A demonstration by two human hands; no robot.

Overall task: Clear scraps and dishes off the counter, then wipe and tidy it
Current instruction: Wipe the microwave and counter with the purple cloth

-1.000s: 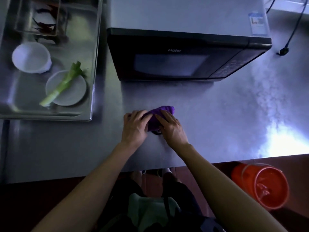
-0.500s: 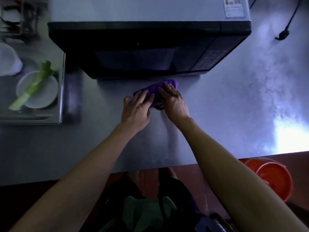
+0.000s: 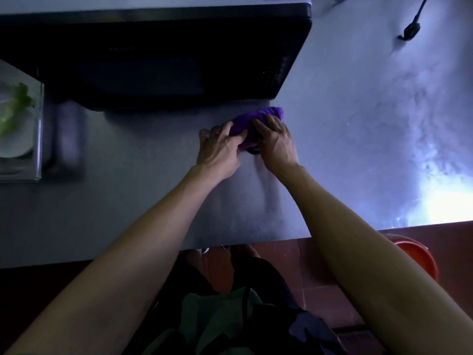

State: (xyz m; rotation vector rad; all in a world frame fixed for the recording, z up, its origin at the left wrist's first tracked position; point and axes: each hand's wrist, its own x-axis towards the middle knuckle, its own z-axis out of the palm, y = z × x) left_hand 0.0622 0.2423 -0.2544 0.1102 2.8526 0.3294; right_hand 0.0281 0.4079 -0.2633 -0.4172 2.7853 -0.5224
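**Both hands on the purple cloth in front of the microwave**

I see the purple cloth [image 3: 256, 119] bunched on the steel counter [image 3: 128, 201], just off the microwave's [image 3: 163, 62] front right corner. My left hand [image 3: 220, 152] presses its end at 8 o'clock, fingers fairly straight over it. My right hand [image 3: 277, 142] lies flat on top, fingers spread. At 9 o'clock of the hands, a white plate [image 3: 15, 139] with a green vegetable [image 3: 12, 111] sits in the sink tray. An orange bucket [image 3: 414, 254] stands on the floor at 4 o'clock.
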